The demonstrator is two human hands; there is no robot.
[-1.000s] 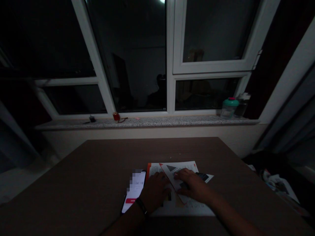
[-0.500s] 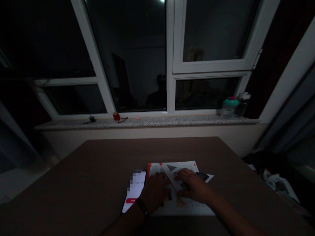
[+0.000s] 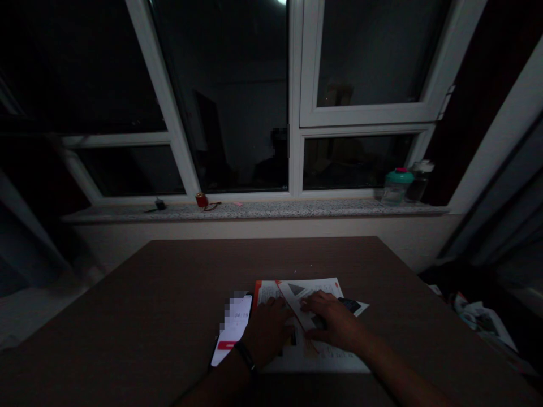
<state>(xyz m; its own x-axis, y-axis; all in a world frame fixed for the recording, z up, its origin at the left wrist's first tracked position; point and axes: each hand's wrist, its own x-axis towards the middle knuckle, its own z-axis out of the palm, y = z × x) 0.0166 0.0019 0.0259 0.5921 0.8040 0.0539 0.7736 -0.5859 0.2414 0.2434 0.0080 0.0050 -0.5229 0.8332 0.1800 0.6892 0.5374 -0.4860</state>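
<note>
On the table lies a printed sheet or booklet (image 3: 326, 362) with an orange edge at its left. A folded piece of printed paper (image 3: 292, 291) rests over it, with a slanting edge and a pointed corner out to the right. My left hand (image 3: 269, 328) lies on the pages at the left, its fingers stretched out and partly bent. With fingers spread, my right hand (image 3: 331, 316) presses on the folded paper. Neither hand grips anything that shows. A lit phone (image 3: 233, 330) sits just left of my left hand, partly behind the wrist.
The brown table (image 3: 169, 294) reaches toward a stone windowsill (image 3: 271, 210). On the sill are a red can-like object (image 3: 201, 200), a small dark bottle (image 3: 159, 203) and a shaker bottle with a green lid (image 3: 396, 186). Crumpled papers or bags (image 3: 483, 319) lie beyond the table's right edge.
The view has shifted very slightly. Both hands and the paper stay where they were, with almost no visible motion.
</note>
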